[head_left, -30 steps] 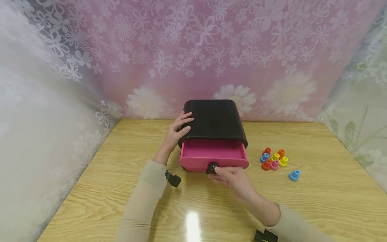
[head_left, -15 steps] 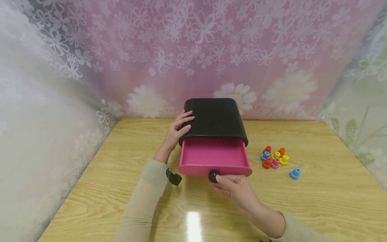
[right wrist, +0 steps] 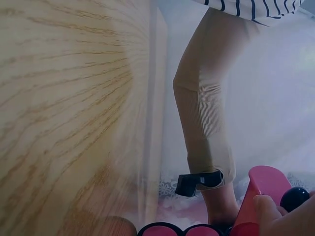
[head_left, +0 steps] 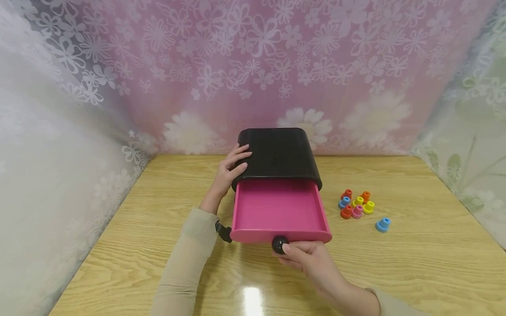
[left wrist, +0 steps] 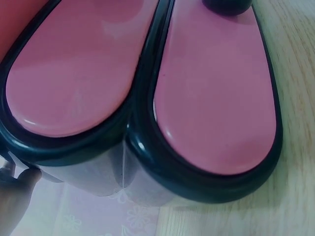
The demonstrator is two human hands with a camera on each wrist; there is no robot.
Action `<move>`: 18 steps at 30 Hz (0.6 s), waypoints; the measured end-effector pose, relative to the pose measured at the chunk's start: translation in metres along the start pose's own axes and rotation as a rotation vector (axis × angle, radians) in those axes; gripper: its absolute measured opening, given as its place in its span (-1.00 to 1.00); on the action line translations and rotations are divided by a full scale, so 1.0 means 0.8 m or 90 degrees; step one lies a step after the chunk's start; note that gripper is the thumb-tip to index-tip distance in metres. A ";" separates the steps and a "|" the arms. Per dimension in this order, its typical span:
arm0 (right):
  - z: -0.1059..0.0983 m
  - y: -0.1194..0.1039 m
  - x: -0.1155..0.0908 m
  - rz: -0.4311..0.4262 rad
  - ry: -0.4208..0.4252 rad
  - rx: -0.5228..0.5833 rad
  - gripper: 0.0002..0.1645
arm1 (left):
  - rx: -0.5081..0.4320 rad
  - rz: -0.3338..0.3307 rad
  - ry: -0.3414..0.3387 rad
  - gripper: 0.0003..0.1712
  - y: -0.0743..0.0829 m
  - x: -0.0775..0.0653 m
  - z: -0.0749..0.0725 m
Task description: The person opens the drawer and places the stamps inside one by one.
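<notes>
A black drawer cabinet (head_left: 278,151) stands on the table, its pink top drawer (head_left: 280,210) pulled well out and bare inside. My left hand (head_left: 228,173) rests on the cabinet's upper left edge, fingers spread over the top. With thumb and fingers, my right hand (head_left: 316,265) pinches the round black knob (head_left: 279,244) on the drawer's front. The left wrist view shows closed pink drawer fronts (left wrist: 216,93) in black frames, with part of the left hand (left wrist: 17,196) at the lower left. In the right wrist view, the drawer (right wrist: 269,183) and knob (right wrist: 294,197) appear at the lower right.
Right of the cabinet, several small stepped plastic pegs (head_left: 357,211) in red, orange, yellow, pink and blue stand clustered on the wooden table (head_left: 130,245). One blue peg (head_left: 383,224) stands apart, nearer the front. A flowered pink curtain (head_left: 257,79) hangs behind.
The drawer has slid further out toward me, with my right hand gripping its knob and moving along with it. My left hand has stayed on the cabinet, and the pegs are unmoved.
</notes>
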State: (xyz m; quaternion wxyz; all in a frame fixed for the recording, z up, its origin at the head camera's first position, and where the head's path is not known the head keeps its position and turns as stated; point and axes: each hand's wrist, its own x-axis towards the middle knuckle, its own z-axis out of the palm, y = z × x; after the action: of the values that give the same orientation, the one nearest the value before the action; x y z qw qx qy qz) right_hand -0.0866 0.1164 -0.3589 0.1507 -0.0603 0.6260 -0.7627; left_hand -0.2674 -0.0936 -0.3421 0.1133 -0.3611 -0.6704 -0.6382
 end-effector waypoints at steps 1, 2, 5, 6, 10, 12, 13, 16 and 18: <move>0.000 0.000 -0.001 -0.005 -0.004 0.003 -0.55 | 0.000 -0.001 0.000 -0.60 0.001 0.000 0.000; 0.000 0.001 -0.002 -0.009 -0.009 0.007 -0.57 | 0.000 -0.003 0.000 -0.60 0.001 0.000 0.000; -0.001 0.002 -0.003 -0.020 -0.023 0.019 -0.63 | 0.003 -0.012 -0.002 -0.60 0.001 0.000 0.000; -0.002 0.002 -0.003 -0.024 -0.030 0.025 -0.65 | 0.003 -0.012 -0.001 -0.60 -0.004 0.001 -0.001; -0.002 0.003 -0.003 -0.027 -0.041 0.031 -0.67 | 0.006 -0.010 0.005 -0.37 -0.028 0.002 -0.006; -0.002 0.004 -0.003 -0.024 -0.043 0.027 -0.64 | 0.004 -0.005 0.008 -0.21 -0.039 0.003 -0.008; -0.002 0.005 -0.004 -0.022 -0.041 0.024 -0.61 | 0.002 -0.004 0.007 -0.22 -0.039 0.003 -0.009; -0.004 0.009 -0.004 -0.009 -0.036 0.022 -0.60 | -0.009 0.000 0.003 -0.34 -0.038 0.002 -0.009; -0.005 0.012 -0.004 -0.006 -0.037 0.026 -0.61 | -0.011 0.000 0.000 -0.47 -0.036 0.001 -0.009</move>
State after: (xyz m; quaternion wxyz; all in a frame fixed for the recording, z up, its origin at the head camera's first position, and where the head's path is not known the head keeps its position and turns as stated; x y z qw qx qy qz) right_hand -0.0833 0.1194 -0.3683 0.1666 -0.0819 0.6053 -0.7740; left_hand -0.2888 -0.0977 -0.3629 0.1103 -0.3622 -0.6646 -0.6442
